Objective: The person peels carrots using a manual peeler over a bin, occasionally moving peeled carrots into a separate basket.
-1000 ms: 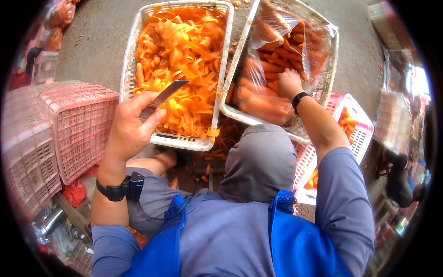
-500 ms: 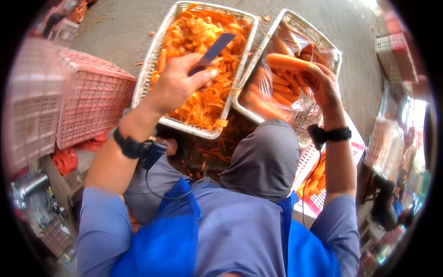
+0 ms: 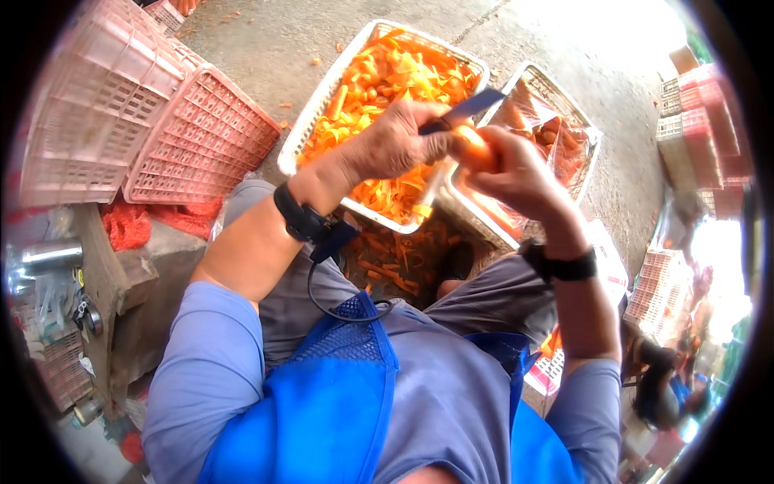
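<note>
My left hand [image 3: 395, 143] is closed around a flat, dark, square-ended blade [image 3: 482, 103], which points up and to the right. In my right hand [image 3: 520, 171] is an orange carrot [image 3: 474, 149], one end of it toward the left thumb. Hands and carrot meet above the gap between two white crates. Curled orange peelings [image 3: 395, 73] fill the left crate [image 3: 321, 101]. The right crate [image 3: 564, 97] holds a clear plastic bag [image 3: 569, 149] with carrots, partly hidden behind my right hand.
Pink plastic crates [image 3: 205, 133] are stacked at the left, above red netting [image 3: 125, 227] and a wooden bench [image 3: 121, 282]. Peel scraps [image 3: 387, 270] litter the floor between my legs. More crates [image 3: 697, 153] stand far right, and a person [image 3: 657, 379] shows at the lower right.
My right hand has brought the carrot left and down, and my left hand has moved right with the blade, so the two now meet. The whole view has shifted.
</note>
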Demonstrator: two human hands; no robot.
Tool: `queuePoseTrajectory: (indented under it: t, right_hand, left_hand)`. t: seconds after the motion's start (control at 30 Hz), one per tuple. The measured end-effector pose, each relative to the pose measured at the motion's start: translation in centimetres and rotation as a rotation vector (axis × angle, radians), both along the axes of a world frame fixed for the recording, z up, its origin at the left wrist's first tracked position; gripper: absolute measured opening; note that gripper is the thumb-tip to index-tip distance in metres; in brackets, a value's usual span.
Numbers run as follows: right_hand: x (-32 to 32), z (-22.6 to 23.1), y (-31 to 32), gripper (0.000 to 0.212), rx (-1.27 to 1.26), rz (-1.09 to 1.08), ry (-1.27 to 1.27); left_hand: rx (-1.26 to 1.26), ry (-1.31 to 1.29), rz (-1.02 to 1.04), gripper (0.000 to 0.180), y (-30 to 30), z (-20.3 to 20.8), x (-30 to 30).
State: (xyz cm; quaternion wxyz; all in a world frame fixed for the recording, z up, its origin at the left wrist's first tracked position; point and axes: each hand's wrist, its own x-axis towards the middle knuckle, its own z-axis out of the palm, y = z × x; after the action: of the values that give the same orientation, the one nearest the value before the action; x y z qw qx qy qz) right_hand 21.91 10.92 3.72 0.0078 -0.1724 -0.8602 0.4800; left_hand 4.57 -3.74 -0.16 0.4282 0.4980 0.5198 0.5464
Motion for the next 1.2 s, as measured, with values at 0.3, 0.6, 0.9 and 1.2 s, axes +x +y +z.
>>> queuePoseTrajectory:
  t: [0.3,0.6,0.9,1.2]
  right_hand:
    - [-1.1,-4.6,-1.9,0.038,-0.234,-0.319,0.105]
    - [-2.1,-5.9,-1.5,0.030,-0.225,-0.377,0.214]
    - [-1.5,-7.0,-1.6,0.028,-0.015,-0.353,0.150]
    - [-1.3,-4.6,-4.4,0.027,-0.489,-0.313,0.069]
  left_hand:
    - [0.122,0.642,0.233,0.013,-1.9,-0.3,0.1]
    - [0.022,0.861,0.269,0.007,-0.1,-1.3,0.6]
    - [-0.103,0.944,0.335,0.010,1.4,-3.2,1.9]
    - [-0.329,1.049,0.316,0.016,1.8,-8.7,-2.5]
